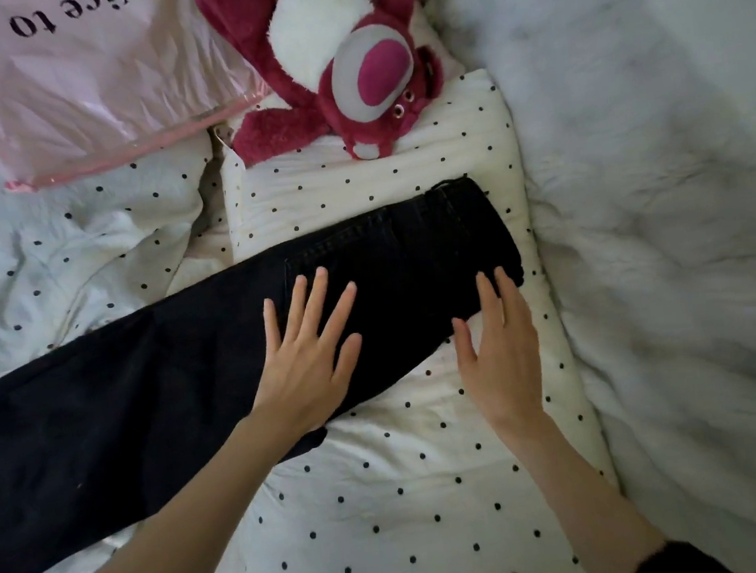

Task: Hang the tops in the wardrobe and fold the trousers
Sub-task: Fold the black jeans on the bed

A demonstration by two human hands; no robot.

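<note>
Black trousers [151,382] lie folded lengthwise across the polka-dot bedding, waistband at the right near the pillow, legs running off the left edge of view. My left hand [308,355] rests flat on the seat of the trousers, fingers spread and straight. To its right, my right hand [501,352] lies flat with straight fingers, fingertips touching the waistband end of the trousers and the palm over the white dotted cover. No tops or wardrobe are in view.
A pink plush bear [331,56] lies at the top centre on a dotted pillow [401,175]. A pink plastic bag [60,82] with black lettering sits top left. A white fluffy blanket [668,206] fills the right side.
</note>
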